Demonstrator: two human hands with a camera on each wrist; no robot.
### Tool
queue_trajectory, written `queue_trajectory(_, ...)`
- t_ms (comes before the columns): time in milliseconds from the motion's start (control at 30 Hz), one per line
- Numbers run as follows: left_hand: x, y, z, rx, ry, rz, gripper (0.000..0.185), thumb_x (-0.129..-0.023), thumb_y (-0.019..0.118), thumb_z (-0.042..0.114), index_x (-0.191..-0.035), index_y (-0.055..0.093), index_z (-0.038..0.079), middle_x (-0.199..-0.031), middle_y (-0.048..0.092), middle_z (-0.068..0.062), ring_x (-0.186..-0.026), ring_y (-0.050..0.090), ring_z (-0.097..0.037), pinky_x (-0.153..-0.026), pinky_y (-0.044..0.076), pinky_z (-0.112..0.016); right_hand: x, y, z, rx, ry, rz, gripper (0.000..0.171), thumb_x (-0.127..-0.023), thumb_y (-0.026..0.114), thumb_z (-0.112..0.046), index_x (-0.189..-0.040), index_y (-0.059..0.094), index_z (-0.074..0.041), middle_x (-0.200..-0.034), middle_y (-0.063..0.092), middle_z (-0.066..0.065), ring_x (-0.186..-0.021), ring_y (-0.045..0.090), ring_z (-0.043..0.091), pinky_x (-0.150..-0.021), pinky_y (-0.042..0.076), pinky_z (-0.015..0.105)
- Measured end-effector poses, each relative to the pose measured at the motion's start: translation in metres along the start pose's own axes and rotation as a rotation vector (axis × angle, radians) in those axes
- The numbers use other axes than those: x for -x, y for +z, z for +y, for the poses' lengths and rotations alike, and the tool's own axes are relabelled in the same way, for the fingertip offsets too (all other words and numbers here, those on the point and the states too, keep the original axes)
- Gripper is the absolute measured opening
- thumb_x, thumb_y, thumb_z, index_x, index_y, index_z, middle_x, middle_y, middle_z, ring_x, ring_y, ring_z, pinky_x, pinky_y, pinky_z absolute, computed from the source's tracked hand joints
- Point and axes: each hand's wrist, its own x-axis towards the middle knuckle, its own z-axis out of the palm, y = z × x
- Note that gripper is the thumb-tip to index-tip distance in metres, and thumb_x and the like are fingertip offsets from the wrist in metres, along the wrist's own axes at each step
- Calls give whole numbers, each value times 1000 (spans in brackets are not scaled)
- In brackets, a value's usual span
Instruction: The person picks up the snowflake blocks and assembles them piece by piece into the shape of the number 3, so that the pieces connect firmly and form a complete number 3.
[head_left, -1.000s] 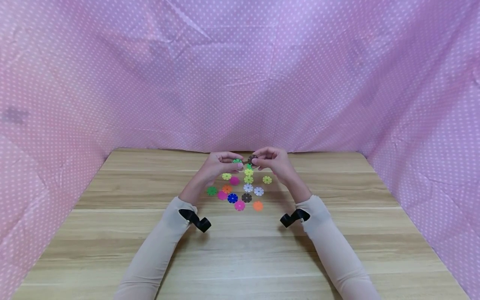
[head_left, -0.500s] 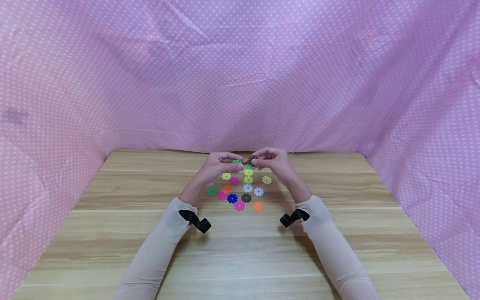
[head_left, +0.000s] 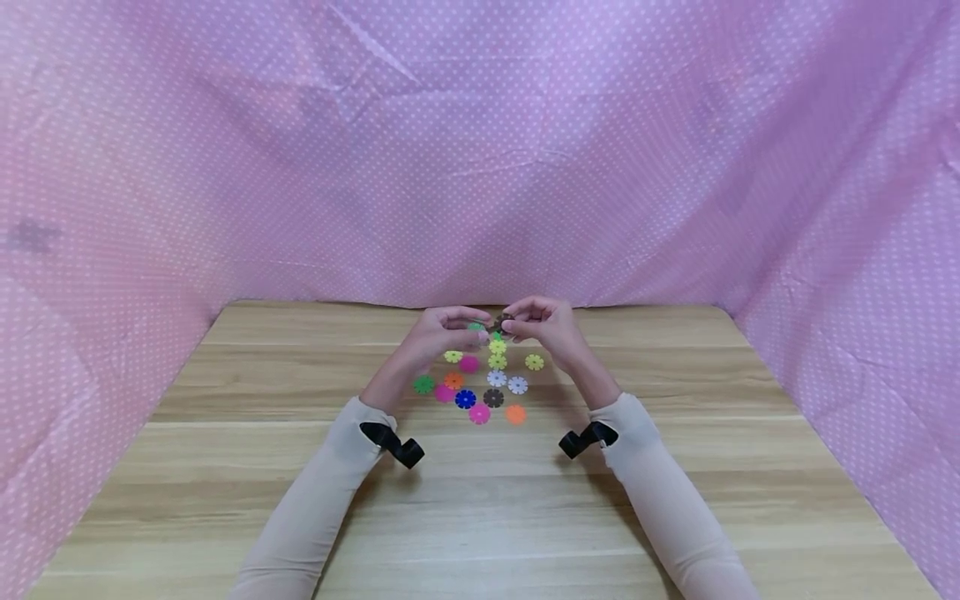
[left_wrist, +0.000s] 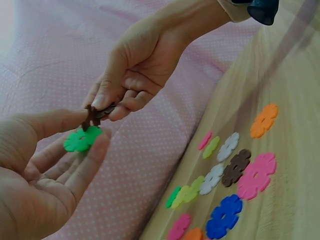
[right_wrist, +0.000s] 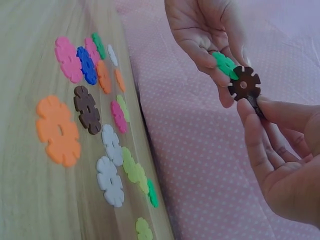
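Both hands meet above the far part of the table, working on notched plastic snowflake discs. My left hand (head_left: 447, 330) holds a green snowflake disc (left_wrist: 82, 140), which is slotted to a brown snowflake disc (right_wrist: 245, 84) standing crosswise to it. Thumb and fingers of my right hand (head_left: 546, 325) pinch a second dark brown disc (right_wrist: 256, 106), seen nearly edge-on. Its edge meets the first brown disc in the right wrist view. Fingertips partly cover the pieces in the head view.
Loose snowflake discs lie on the wooden table (head_left: 480, 508) below the hands, among them a blue one (head_left: 465, 399), a brown one (head_left: 493, 398), a white one (head_left: 517, 385) and an orange one (head_left: 516, 414). A pink dotted cloth (head_left: 480, 167) hangs behind the table.
The held discs have tilted, so less of the green and brown faces shows in the head view. My left fingers have shifted slightly toward the right hand. The loose discs stay put.
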Motion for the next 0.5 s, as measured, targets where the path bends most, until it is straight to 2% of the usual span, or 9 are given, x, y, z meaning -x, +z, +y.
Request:
queue_trajectory(100,1,-1,2,-96,-32,-25,39,-91,76,18,-128,68,13,-118,72,-12,-107,70,-30,-103,52,-59,0,1,-1,36,24,-34,23,-89,74,2,-110,68,10,-82,74,-1,-76,72,18,-72,63,33)
queue_trajectory(167,1,-2,2,-143,-41,-45,40,-91,76,19,-129,67,14,-119,72,-11,-108,69,-27,-101,54,-53,0,2,-1,61,39,-62,22,-90,74,2,-110,68,9,-82,74,-1,-75,72,17,-73,63,32)
queue_trajectory(333,1,-3,2,-159,-34,-81,40,-93,75,16,-131,66,10,-122,71,-14,-113,68,-24,-95,59,-39,-1,6,-3,102,53,-99,23,-90,72,3,-111,68,10,-81,74,-4,-73,71,11,-76,64,38)
queue_trajectory(500,0,-8,0,-155,-41,-63,35,-93,74,16,-127,67,10,-121,71,-12,-112,68,-24,-92,60,-37,-1,4,-3,115,59,-103,22,-91,72,2,-110,68,11,-84,76,2,-76,73,18,-72,64,34)
